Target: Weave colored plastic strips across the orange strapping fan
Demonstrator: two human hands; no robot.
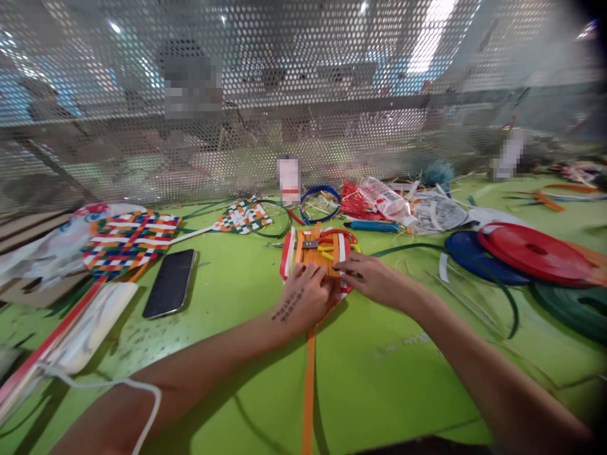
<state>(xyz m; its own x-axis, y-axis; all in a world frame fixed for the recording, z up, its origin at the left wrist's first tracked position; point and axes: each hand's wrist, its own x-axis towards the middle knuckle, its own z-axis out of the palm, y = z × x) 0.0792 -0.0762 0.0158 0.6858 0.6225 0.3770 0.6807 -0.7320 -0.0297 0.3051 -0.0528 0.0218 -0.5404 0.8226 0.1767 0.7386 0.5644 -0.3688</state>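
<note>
A small piece of orange, red and white woven strips (313, 254) lies on the green table in front of me. My left hand (306, 294) rests on its lower left part, fingers curled down and pressed onto the strips. At the right edge, my right hand (374, 275) pinches the weave between thumb and fingers; its fingertips partly hide what they grip. Scissors (310, 244) with red and yellow handles lie across the upper part of the weave, blades pointing left. A long orange strip (309, 385) runs from under my left hand toward me.
Left of the weave are a phone (171, 282), a colourful woven fan (133, 243) and a smaller woven piece (244, 216). A blue-handled tool (372, 225) lies behind. Strip coils, including a red one (535, 253), sit right. Perforated metal mesh (256, 126) stands at the back.
</note>
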